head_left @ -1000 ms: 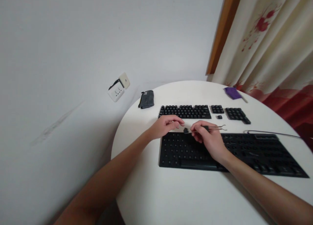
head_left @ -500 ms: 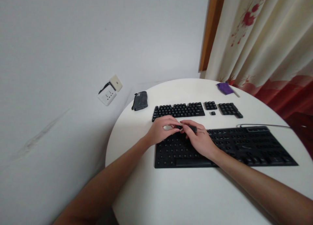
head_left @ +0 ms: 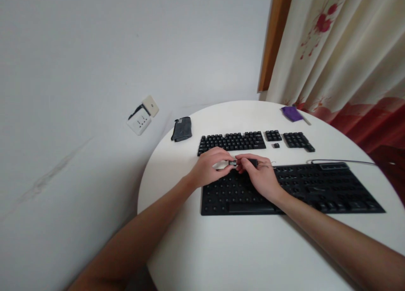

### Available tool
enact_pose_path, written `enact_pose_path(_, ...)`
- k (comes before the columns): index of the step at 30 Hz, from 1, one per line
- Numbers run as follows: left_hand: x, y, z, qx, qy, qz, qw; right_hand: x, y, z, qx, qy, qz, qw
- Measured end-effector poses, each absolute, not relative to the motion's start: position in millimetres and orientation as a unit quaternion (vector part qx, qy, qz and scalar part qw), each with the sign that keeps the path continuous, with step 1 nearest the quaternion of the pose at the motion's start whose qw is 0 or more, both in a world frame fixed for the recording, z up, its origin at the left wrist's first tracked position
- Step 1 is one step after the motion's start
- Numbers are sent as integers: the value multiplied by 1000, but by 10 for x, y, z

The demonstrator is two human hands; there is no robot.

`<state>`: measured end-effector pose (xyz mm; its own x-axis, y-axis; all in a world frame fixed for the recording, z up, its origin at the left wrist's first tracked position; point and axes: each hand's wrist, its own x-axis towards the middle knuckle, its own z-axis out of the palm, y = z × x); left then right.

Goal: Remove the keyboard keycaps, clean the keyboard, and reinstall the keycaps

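My left hand (head_left: 212,168) is closed in a pinch on a small dark keycap (head_left: 232,163), its thumb and fingertips at the edges. Close beside it, my right hand (head_left: 260,173) is wrapped round what looks like a keycap puller, a black handle (head_left: 252,161) with thin wire showing past the knuckles. The right fingertips come up to the keycap; whether they touch it I cannot tell. Both hands are above the upper left part of a black keyboard (head_left: 251,208). Its left side shows bare switches, and some keys sit on the right side.
Behind the keyboard lie black keycaps in blocks (head_left: 240,142), with a single loose keycap (head_left: 276,146) nearby. A grey pouch (head_left: 182,129) and a purple cloth (head_left: 291,113) rest toward the back of the round white table (head_left: 202,257). The keyboard's cable (head_left: 341,161) runs off right.
My hands have drawn slightly apart, the right one shifting a little to the right. More of the keycap now shows at the left fingertips.
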<state>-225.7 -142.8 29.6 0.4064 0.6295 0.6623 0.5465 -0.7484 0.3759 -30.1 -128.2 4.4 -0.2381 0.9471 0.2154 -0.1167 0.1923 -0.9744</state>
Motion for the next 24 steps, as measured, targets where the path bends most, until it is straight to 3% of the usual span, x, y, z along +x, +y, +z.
enact_pose_path(5, -2434, -1293, 268, 795, 416, 442, -8, -306, -1282, 53, -371, -554, 539, 515)
enact_pose_path(15, -2827, -1064, 81, 828, 490, 271, 30, -296, -1283, 72, -371, -566, 533, 508)
enact_pose_path(24, -2969, -1062, 178, 808, 512, 290, 24, -294, -1282, 68, -372, -562, 538, 506)
